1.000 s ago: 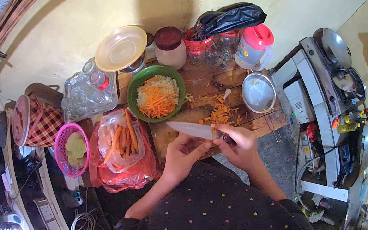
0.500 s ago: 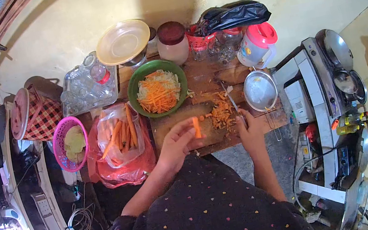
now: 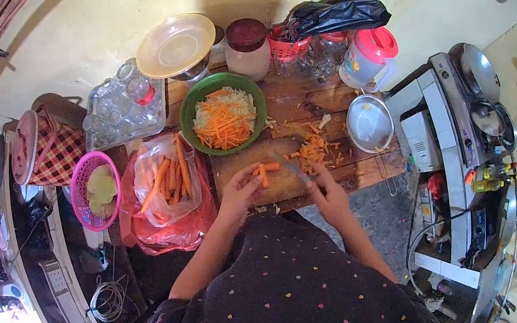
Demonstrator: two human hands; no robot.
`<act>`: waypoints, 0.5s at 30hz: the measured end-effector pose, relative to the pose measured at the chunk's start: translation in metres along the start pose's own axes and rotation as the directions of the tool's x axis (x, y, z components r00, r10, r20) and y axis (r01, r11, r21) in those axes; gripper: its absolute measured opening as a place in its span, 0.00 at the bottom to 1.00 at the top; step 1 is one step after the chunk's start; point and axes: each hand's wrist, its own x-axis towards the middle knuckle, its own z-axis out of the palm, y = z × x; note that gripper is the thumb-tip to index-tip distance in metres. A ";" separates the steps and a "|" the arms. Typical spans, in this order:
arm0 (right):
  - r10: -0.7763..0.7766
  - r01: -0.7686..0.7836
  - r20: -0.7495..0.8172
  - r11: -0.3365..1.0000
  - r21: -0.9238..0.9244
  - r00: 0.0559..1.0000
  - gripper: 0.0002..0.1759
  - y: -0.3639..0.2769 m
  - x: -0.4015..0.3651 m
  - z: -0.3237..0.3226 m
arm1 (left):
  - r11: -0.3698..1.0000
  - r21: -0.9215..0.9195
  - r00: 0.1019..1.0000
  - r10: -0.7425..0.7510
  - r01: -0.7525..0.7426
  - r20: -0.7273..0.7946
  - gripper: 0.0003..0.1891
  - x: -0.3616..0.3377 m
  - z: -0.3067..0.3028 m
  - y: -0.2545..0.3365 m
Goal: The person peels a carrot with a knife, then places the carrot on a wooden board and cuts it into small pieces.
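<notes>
Over the wooden cutting board [image 3: 226,165], my left hand [image 3: 241,190] has its fingers closed on a carrot piece [image 3: 264,175]. My right hand [image 3: 324,186] grips a knife [image 3: 290,166], whose blade points up and left beside the carrot pieces. Orange carrot scraps [image 3: 316,149] lie to the right on the board. Behind the board, a green bowl [image 3: 262,114] holds shredded carrot over paler shreds. Whole carrots [image 3: 169,182] fill a clear plastic bag on a red bag [image 3: 178,233] at the left.
A metal strainer [image 3: 369,122] lies right of the scraps. Along the back stand a pink-lidded jug [image 3: 368,61], a dark-lidded jar [image 3: 248,54] and a beige basin [image 3: 176,45]. Left are a tray of glasses [image 3: 125,106] and a pink basket [image 3: 96,192]. A stove [image 3: 450,102] is at the right.
My left hand has lowered the carrot piece to the board. My right hand has moved left, bringing the knife from above the scraps to beside the carrot.
</notes>
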 end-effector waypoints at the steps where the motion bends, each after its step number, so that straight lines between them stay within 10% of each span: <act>1: -0.115 0.115 0.010 0.993 0.009 0.993 0.25 -0.013 0.000 0.000 | 0.999 -0.030 0.999 -0.014 0.015 0.033 0.19 -0.004 0.006 0.004; 5: -0.195 0.211 0.268 0.977 -0.031 0.943 0.27 -0.058 0.001 -0.021 | 0.981 -0.173 0.977 -0.046 0.083 0.208 0.21 -0.025 0.044 0.035; 15: -0.414 0.431 0.151 0.895 -0.111 0.898 0.30 -0.075 0.002 -0.031 | 0.946 -0.278 0.912 -0.044 0.170 0.407 0.25 -0.030 0.054 0.042</act>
